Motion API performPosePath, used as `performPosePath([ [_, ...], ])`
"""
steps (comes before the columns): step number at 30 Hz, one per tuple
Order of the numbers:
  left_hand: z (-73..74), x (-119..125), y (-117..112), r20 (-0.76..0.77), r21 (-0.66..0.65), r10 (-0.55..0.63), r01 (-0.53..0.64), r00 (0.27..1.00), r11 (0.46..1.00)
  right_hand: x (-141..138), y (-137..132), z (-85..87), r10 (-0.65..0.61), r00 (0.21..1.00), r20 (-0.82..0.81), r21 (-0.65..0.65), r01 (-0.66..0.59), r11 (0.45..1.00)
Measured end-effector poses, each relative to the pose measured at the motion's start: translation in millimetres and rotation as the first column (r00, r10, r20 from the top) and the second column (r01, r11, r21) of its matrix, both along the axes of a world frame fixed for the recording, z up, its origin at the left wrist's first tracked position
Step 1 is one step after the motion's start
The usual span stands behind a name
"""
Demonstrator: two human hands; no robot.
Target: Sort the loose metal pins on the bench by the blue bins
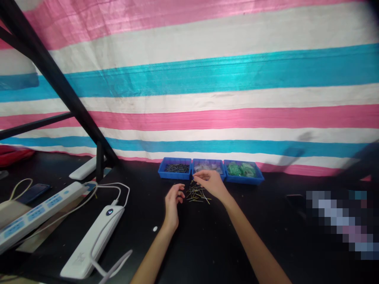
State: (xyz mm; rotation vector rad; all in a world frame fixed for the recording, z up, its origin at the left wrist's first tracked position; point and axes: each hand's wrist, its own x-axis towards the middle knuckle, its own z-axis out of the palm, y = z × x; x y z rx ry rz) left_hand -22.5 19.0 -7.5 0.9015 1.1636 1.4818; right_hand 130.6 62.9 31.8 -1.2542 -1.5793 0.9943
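A loose pile of thin, brassy, nail-like pieces (197,194) lies on the black tabletop between my hands. My right hand (211,184) hovers over the pile's far side, just in front of the middle blue tray (208,161). Its thumb and index finger are pinched together; whatever is between them is too small to name. On the pile's left side is my left hand (174,200), fingers loosely curled and apart, holding nothing. Dark nail-like pieces fill the left blue tray (175,176). Whitish translucent items sit in the middle one, partly hidden by my right hand.
Green items lie in the right blue tray (244,180). At left are a white power bank (94,240) with cables, a power strip (44,213) and a black metal frame (63,92). A small white piece (155,228) lies near my left wrist. Striped sheeting (207,90) hangs behind.
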Motion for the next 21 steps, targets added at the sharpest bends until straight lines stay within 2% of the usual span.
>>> performPosePath([
  [7,-2.2,1.7,0.1,0.023,-0.017,-0.026,0.026,0.999,1.000,-0.7,4.3,-12.7,-0.046,0.987,-0.154,-0.187,0.016,0.982],
  [13,-1.3,2.2,-0.6,0.033,-0.033,-0.051,0.052,0.998,0.998,-2.0,6.4,-15.4,-0.059,0.979,-0.196,-0.244,0.010,0.970],
  [15,-1.3,2.7,-1.5,0.034,-0.035,-0.064,0.065,0.997,0.997,-3.4,5.0,-12.1,-0.007,0.962,-0.273,-0.220,-0.055,0.974],
  [18,-1.2,3.8,-2.8,0.033,-0.036,-0.083,0.084,0.996,0.996,-5.4,0.6,-4.3,0.177,0.889,-0.423,-0.084,-0.233,0.969],
  [21,-0.1,4.9,-3.5,0.031,-0.041,-0.094,0.096,0.995,0.995,-6.2,-4.0,1.5,0.296,0.855,-0.426,-0.018,-0.335,0.942],
])
